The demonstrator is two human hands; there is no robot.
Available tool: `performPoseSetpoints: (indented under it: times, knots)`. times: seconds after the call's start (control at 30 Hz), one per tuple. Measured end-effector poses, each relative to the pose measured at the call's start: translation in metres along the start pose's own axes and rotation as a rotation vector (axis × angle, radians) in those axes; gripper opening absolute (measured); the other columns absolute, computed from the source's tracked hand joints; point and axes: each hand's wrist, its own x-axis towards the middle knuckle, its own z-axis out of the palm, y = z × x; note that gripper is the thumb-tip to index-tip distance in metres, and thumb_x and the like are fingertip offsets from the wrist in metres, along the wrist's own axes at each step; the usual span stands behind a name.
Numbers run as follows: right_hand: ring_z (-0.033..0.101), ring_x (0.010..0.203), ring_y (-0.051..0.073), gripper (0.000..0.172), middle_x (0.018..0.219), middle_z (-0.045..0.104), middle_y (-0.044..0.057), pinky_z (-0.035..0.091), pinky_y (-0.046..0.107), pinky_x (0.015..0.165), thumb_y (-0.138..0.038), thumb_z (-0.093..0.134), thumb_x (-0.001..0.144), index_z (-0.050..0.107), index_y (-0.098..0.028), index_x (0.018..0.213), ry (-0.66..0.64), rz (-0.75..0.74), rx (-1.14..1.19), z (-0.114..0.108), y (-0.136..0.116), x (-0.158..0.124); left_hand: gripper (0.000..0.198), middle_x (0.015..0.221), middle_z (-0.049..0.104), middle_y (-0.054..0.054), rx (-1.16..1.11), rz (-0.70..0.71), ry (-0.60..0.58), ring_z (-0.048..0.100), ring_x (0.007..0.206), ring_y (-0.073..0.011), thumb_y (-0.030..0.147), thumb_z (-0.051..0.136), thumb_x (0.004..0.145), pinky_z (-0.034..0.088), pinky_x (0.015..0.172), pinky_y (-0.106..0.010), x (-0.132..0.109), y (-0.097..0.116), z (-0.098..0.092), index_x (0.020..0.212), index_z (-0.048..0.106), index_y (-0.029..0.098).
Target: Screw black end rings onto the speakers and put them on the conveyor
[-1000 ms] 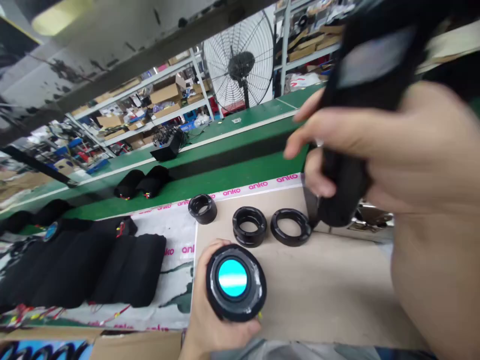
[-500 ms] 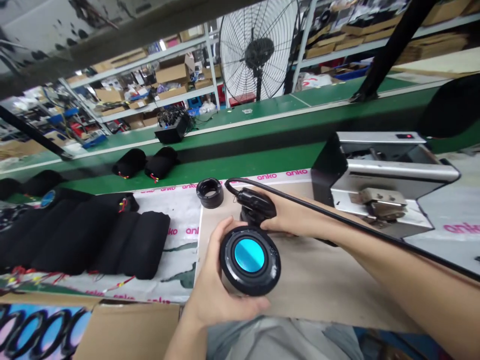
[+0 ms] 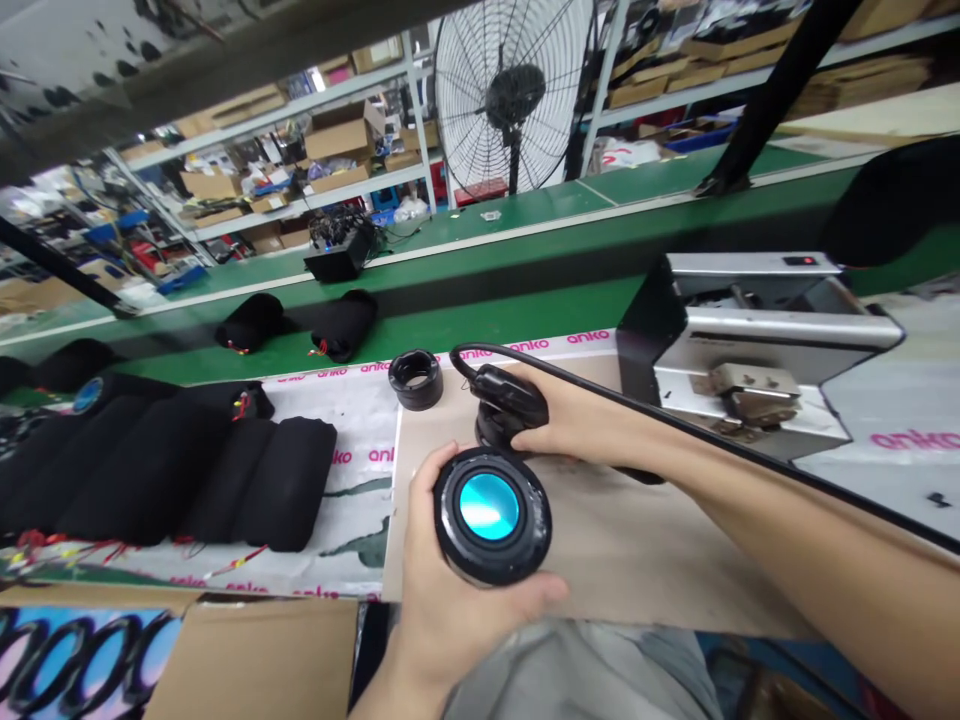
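My left hand (image 3: 457, 600) is wrapped round a round black speaker (image 3: 489, 508) with a shiny blue centre, its face turned up toward me. Just beyond it, my right hand (image 3: 559, 420) grips a black corded hand tool (image 3: 514, 395); its exact kind and working end are hidden. The tool's black cable (image 3: 592, 378) loops back over my right forearm. Below the tool is a dark round part (image 3: 491, 428), mostly covered, and I cannot tell whether it belongs to the tool. A loose black ring (image 3: 416, 380) lies on the brown board, left of the tool.
Several black fabric-covered cylinders (image 3: 285, 490) with coloured wire ends lie at left. Two more, one of them a dark cylinder (image 3: 345, 325), rest on the green belt (image 3: 465, 310). A metal machine (image 3: 757, 350) stands at right. Front left is an open carton (image 3: 262, 660) with black rings.
The speaker in my left hand has shifted slightly left, and the thumb now reaches further right. One fabric-covered cylinder on the belt has moved right, away from its neighbour.
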Motion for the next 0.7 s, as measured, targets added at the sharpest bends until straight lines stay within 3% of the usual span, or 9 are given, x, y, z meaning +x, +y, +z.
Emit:
performPoseSetpoints:
  times: [0.13,0.2,0.3,0.4,0.47,0.53,0.6,0.7]
  knots:
    - [0.062,0.052,0.013,0.058,0.075,0.068,-0.003,0.046,0.022,0.045,-0.032,0.077,0.088,0.053,-0.022,0.141,0.121,0.104,0.043,-0.023,0.008,-0.011,0.108,0.151,0.065,-0.012,0.031,-0.050,0.123,0.070,0.135,-0.0385,0.060,0.105,0.059,0.062,0.111,-0.046,-0.007,0.002,0.005,0.151,0.057,0.029]
    - [0.064,0.053,0.015,0.052,0.069,0.065,-0.004,0.046,0.022,0.046,-0.037,0.078,0.088,0.054,-0.021,0.132,0.213,0.153,0.017,-0.037,0.016,-0.020,0.111,0.156,0.061,-0.014,0.063,-0.078,0.078,0.064,0.143,-0.0411,0.062,0.102,0.064,0.056,0.119,-0.052,-0.009,0.004,0.000,0.157,0.052,0.029]
    - [0.065,0.050,0.015,0.058,0.078,0.070,-0.001,0.045,0.023,0.045,-0.040,0.080,0.085,0.056,-0.023,0.134,0.264,0.210,-0.049,-0.045,0.030,-0.033,0.108,0.164,0.055,-0.014,0.071,-0.089,-0.091,0.056,0.151,-0.0431,0.063,0.094,0.076,0.042,0.130,-0.062,-0.004,0.006,-0.014,0.167,0.042,0.032]
    - [0.063,0.048,0.012,0.069,0.102,0.077,0.002,0.047,0.024,0.044,-0.030,0.077,0.083,0.055,-0.028,0.149,0.209,0.221,-0.064,-0.034,0.046,-0.039,0.107,0.173,0.047,-0.011,0.036,-0.087,-0.240,0.046,0.161,-0.0444,0.057,0.094,0.078,0.036,0.134,-0.063,0.007,0.006,-0.029,0.169,0.041,0.038]
    - [0.073,0.065,0.014,0.074,0.123,0.077,0.004,0.058,0.026,0.056,-0.021,0.074,0.082,0.055,-0.029,0.154,0.188,0.191,-0.058,-0.020,0.057,-0.039,0.112,0.178,0.043,-0.007,0.026,-0.078,-0.328,0.038,0.166,-0.0453,0.054,0.099,0.072,0.031,0.136,-0.066,0.017,0.005,-0.037,0.168,0.042,0.044]
    - [0.079,0.100,0.023,0.076,0.138,0.073,0.006,0.067,0.030,0.084,-0.015,0.074,0.080,0.058,-0.026,0.153,0.211,0.160,-0.064,-0.006,0.067,-0.035,0.119,0.179,0.041,-0.003,0.018,-0.067,-0.413,0.032,0.168,-0.0464,0.054,0.104,0.064,0.025,0.137,-0.069,0.028,0.003,-0.043,0.167,0.043,0.048]
    - [0.073,0.128,0.030,0.072,0.146,0.069,0.008,0.062,0.041,0.112,-0.014,0.073,0.080,0.061,-0.024,0.151,0.252,0.149,-0.073,0.006,0.076,-0.031,0.125,0.180,0.040,-0.002,-0.001,-0.050,-0.480,0.029,0.169,-0.0466,0.053,0.108,0.058,0.022,0.138,-0.069,0.038,0.001,-0.049,0.166,0.045,0.049]
    - [0.069,0.135,0.033,0.070,0.146,0.068,0.009,0.057,0.049,0.120,-0.018,0.070,0.085,0.059,-0.024,0.154,0.298,0.163,-0.070,0.015,0.083,-0.026,0.129,0.181,0.040,-0.003,-0.051,-0.044,-0.562,0.031,0.169,-0.0445,0.049,0.110,0.055,0.029,0.139,-0.060,0.051,-0.002,-0.054,0.166,0.047,0.047]
